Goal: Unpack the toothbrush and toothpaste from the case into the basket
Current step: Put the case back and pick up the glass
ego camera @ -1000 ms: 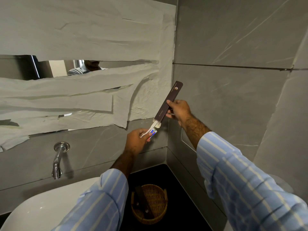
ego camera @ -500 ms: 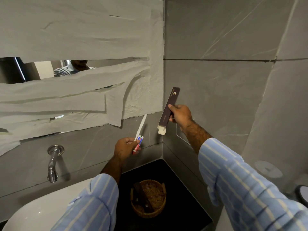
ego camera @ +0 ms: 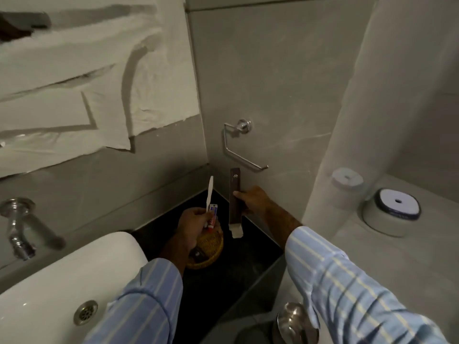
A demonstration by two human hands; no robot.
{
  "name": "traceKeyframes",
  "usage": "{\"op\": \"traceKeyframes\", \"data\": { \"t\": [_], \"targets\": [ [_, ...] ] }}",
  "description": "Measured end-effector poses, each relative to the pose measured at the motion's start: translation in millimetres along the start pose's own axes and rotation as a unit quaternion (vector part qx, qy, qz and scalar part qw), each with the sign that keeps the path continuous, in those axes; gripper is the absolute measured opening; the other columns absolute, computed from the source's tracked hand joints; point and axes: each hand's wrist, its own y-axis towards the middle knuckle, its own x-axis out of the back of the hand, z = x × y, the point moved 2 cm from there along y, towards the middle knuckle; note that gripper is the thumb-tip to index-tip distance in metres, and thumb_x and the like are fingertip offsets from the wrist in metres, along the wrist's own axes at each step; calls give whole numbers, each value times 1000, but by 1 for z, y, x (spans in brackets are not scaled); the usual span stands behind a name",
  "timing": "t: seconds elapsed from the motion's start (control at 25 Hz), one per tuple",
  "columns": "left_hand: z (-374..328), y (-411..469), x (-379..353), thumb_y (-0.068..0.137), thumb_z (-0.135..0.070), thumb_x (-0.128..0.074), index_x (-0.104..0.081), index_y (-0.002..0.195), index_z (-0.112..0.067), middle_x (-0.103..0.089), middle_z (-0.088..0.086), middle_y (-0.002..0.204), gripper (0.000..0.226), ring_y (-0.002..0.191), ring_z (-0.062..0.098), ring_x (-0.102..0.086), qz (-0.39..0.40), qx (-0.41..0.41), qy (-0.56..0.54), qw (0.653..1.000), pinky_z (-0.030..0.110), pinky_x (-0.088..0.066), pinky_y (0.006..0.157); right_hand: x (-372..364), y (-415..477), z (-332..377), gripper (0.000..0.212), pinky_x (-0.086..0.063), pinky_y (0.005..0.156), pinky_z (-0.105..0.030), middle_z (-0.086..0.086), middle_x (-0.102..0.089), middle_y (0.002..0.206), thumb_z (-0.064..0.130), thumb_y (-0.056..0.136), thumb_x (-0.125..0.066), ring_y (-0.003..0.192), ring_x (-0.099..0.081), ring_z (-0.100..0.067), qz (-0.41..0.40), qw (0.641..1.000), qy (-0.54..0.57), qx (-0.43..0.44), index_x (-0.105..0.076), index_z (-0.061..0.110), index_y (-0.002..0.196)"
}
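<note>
My left hand (ego camera: 192, 227) grips a white toothbrush (ego camera: 209, 192) and a small toothpaste tube (ego camera: 212, 216) together, the brush pointing up. It hovers right above a round woven basket (ego camera: 210, 247) on the dark counter, hiding most of it. Something dark lies inside the basket. My right hand (ego camera: 253, 199) holds a long dark-brown case (ego camera: 235, 194) upright to the right of the basket, with a pale flap hanging from its lower end.
A white sink (ego camera: 62, 281) with a drain fills the lower left, a chrome tap (ego camera: 17, 227) on the wall behind it. A chrome ring holder (ego camera: 238, 147) is on the corner wall. Round white containers (ego camera: 390, 209) stand on the ledge at right.
Both hands have come down from in front of the wall to just over the counter. The left hand now hangs above the basket with the toothbrush and toothpaste. The view tilted downward.
</note>
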Motion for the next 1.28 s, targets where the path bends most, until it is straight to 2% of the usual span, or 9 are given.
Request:
{"op": "traceKeyframes", "data": {
  "t": [0.08,0.16,0.32,0.4,0.56,0.68,1.12,1.2,1.28],
  "targets": [
    [22,-7,-17,92,-10,-66,-66,113,4,-71,14,85,25,56,13,-72,14,26,16,999,23,-55,46,12,-3,-32,38,-61,72,-40,-26,-66,118,17,94,-62,97,-68,-32,-4,999,13,-40,-59,-9,121],
    [46,-14,-35,95,-7,-62,-58,123,6,-69,21,100,31,68,21,-72,51,64,-1,997,30,-58,52,26,-10,-61,37,-60,81,-41,-24,-67,122,19,95,-60,109,-68,-36,-5,997,4,-70,-58,-4,125],
    [94,-23,-62,95,-7,-61,-54,126,4,-67,28,117,33,90,34,-71,104,103,81,986,41,-62,76,55,-28,-116,37,-61,61,-25,-21,-69,119,19,96,-59,84,-71,-24,-13,994,-18,-102,-56,3,129],
    [114,-28,-74,94,-7,-63,-57,121,5,-69,27,113,30,89,35,-72,123,122,109,979,47,-61,82,72,-36,-145,37,-62,67,-30,-20,-71,115,21,95,-61,83,-70,-22,-31,990,-45,-133,-58,1,126],
    [149,-41,-109,93,-5,-64,-62,112,7,-71,27,102,23,74,30,-71,180,150,172,957,40,-61,69,108,-54,-207,42,-61,69,-30,-15,-72,99,31,94,-62,83,-73,-25,-59,971,-82,-216,-64,-3,118],
    [169,-48,-134,92,-4,-65,-60,115,11,-68,33,106,27,74,32,-68,214,164,209,940,29,-58,51,132,-64,-246,42,-60,85,-36,-18,-73,102,36,93,-60,93,-72,-31,-90,956,-124,-251,-67,-2,111],
    [231,-35,-181,91,-8,-67,-62,102,-3,-73,17,86,13,63,20,-74,242,203,275,908,28,-61,52,187,-64,-341,17,-43,48,-25,-17,-62,89,17,94,-56,77,-61,-28,-130,905,-152,-375,-60,4,85],
    [236,-31,-184,91,-9,-67,-63,100,-6,-74,16,88,11,63,19,-75,240,198,281,908,28,-61,53,191,-57,-347,21,-49,51,-27,-16,-63,91,17,94,-56,72,-61,-26,-126,906,-152,-374,-59,6,77],
    [239,-28,-184,91,-11,-68,-63,103,-6,-74,16,89,14,64,18,-76,236,194,282,909,26,-59,51,197,-52,-355,20,-60,72,-34,-17,-68,99,22,93,-58,78,-67,-27,-114,911,-160,-363,-64,4,86]
  ]
}}
